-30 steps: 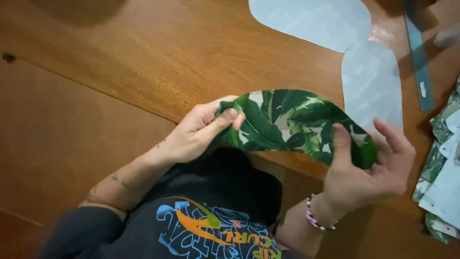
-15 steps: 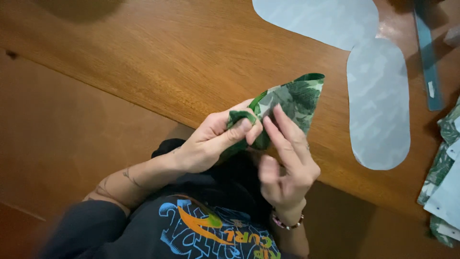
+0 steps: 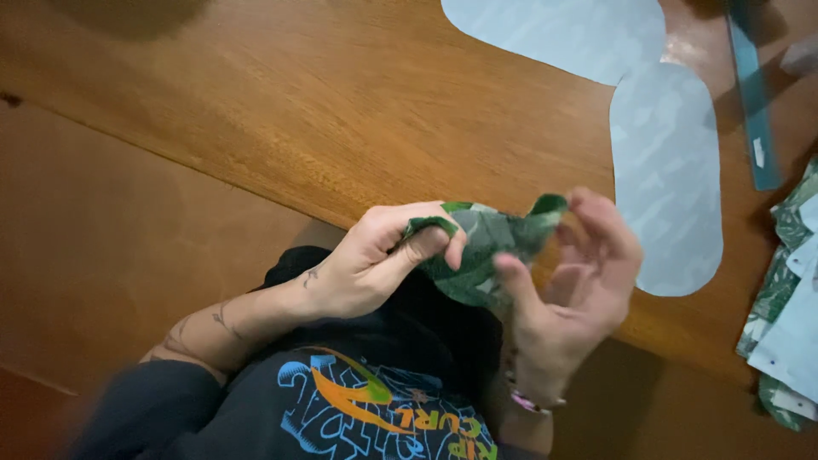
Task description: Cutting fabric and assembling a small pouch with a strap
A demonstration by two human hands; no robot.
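Observation:
I hold a small piece of green leaf-print fabric (image 3: 481, 247) in both hands over the near edge of a wooden table (image 3: 281, 119). My left hand (image 3: 375, 255) pinches its left end between thumb and fingers. My right hand (image 3: 571, 290) grips the right side, thumb pressed on the front, fingers curled behind. The fabric is bunched and folded between the hands, its pale underside partly showing.
Two pale blue rounded fabric or paper cutouts (image 3: 665, 170) lie on the table at the upper right. A teal ruler (image 3: 754, 102) lies beyond them. More leaf-print fabric pieces (image 3: 788, 307) are piled at the right edge.
The fabric was stretched out wide between my hands; now my hands have come together and the piece is folded and bunched small.

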